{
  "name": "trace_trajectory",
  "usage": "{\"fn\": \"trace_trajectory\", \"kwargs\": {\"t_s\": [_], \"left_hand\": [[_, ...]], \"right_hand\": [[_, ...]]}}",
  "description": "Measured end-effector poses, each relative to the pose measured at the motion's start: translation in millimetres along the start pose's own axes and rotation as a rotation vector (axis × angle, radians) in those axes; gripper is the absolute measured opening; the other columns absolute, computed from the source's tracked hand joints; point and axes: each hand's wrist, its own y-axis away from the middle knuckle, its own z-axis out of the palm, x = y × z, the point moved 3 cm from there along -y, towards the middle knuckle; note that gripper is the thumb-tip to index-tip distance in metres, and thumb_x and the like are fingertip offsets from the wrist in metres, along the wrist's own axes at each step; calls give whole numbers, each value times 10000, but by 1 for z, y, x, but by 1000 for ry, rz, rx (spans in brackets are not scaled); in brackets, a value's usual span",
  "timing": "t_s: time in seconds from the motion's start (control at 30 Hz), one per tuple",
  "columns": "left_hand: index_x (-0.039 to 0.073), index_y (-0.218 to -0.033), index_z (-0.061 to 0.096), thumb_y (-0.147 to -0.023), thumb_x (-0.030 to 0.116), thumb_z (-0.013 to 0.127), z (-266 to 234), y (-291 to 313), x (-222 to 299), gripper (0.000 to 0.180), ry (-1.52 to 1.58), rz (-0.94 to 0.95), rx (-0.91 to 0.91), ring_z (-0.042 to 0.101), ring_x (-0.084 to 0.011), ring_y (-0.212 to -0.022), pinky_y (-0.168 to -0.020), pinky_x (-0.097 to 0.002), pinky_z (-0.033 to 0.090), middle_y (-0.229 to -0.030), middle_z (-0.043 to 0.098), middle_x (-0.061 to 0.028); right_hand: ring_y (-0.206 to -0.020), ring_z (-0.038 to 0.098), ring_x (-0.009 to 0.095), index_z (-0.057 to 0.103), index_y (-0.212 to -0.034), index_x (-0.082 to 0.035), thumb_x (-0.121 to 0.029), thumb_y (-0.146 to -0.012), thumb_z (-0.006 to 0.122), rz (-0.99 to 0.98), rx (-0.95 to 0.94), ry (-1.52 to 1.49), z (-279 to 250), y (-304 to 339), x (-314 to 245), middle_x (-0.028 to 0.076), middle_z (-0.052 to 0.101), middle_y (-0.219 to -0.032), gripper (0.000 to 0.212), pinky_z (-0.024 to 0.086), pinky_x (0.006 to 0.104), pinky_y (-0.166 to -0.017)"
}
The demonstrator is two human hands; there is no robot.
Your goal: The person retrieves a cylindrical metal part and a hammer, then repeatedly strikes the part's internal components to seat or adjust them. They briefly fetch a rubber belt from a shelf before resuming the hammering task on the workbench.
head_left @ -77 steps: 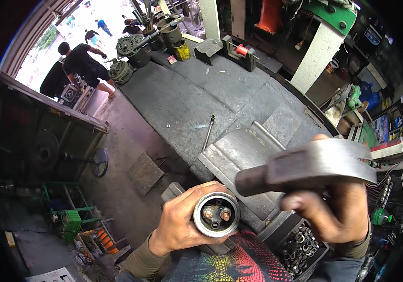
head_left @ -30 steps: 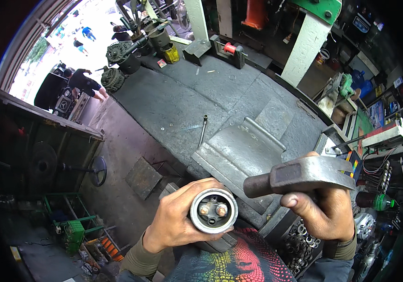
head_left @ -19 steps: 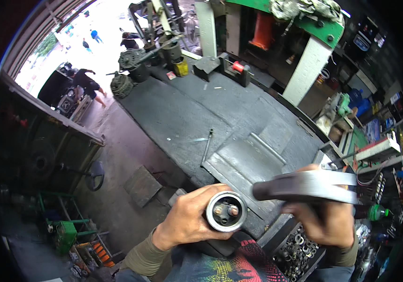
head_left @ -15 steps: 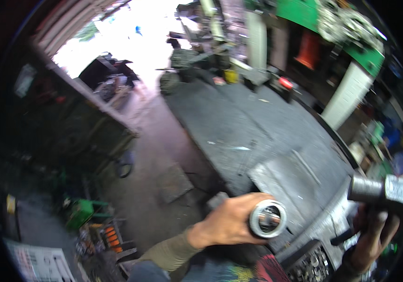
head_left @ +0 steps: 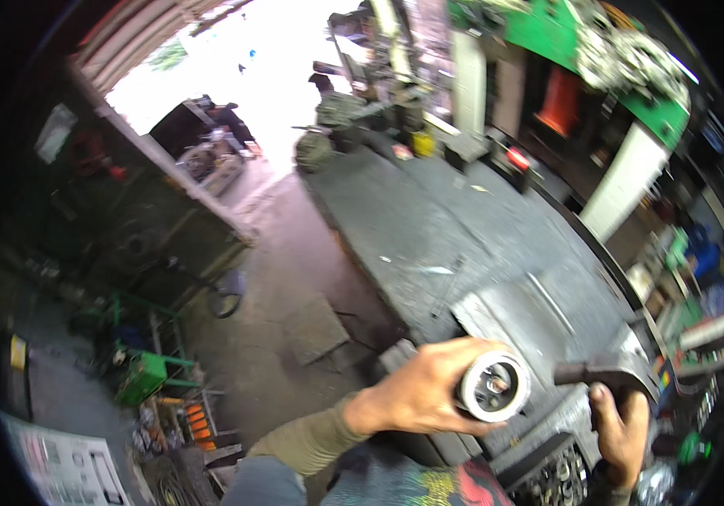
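Observation:
Near the bottom centre, my left hand (head_left: pixel 417 392) wraps round a thick metal tube (head_left: pixel 468 396), its shiny ringed open end turned up toward me. Small parts or holes show inside the tube's mouth, too unclear to name. To the right, my right hand (head_left: pixel 619 430) grips a dark metal piece (head_left: pixel 610 369) with a round shank pointing left and a broader, blocky end. Its exact kind is unclear. The shank points toward the tube, with a gap between them. Both hands are above the near end of a dark metal-topped workbench (head_left: pixel 387 202).
A thin metal plate (head_left: pixel 518 316) and a rod (head_left: pixel 551 302) lie on the bench. At its near edge is a tray of small metal parts (head_left: pixel 556 481). A yellow container (head_left: pixel 422 143) stands far back. Floor runs along the left, with a green stand (head_left: pixel 142 377) beyond.
My right hand has brought the dark metal piece left, closer to the tube, and turned it. My left hand has shifted slightly right with the tube.

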Motion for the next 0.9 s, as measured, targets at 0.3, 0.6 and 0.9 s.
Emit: {"fn": "trace_trajectory", "kwargs": {"t_s": [0.3,0.6,0.9], "left_hand": [[-21,-1232,696,-650,226,995,2,-6,-14,699,-72,-50,-99,750,-241,-1082,-972,-363,585,-1189,753,-138],[-11,-1229,694,-630,230,991,-5,-12,-23,711,-84,14,-166,763,-251,-1047,-933,-363,603,-1162,758,-139],[-2,-1232,682,-601,207,990,-10,-16,-21,733,-88,35,-215,763,-296,-1052,-935,-383,606,-1156,756,-148]], "right_hand": [[-816,675,204,756,-1128,7,-243,-971,779,108,126,-63,5,40,22,121,759,-918,296,539,352,-772],[-885,683,268,730,-1093,5,-248,-922,837,-202,313,-209,26,69,-19,144,678,-1023,324,543,373,-771],[-582,661,231,750,-1009,-71,-188,-835,870,-540,56,361,42,64,-69,91,672,-923,242,502,349,-477]]}}
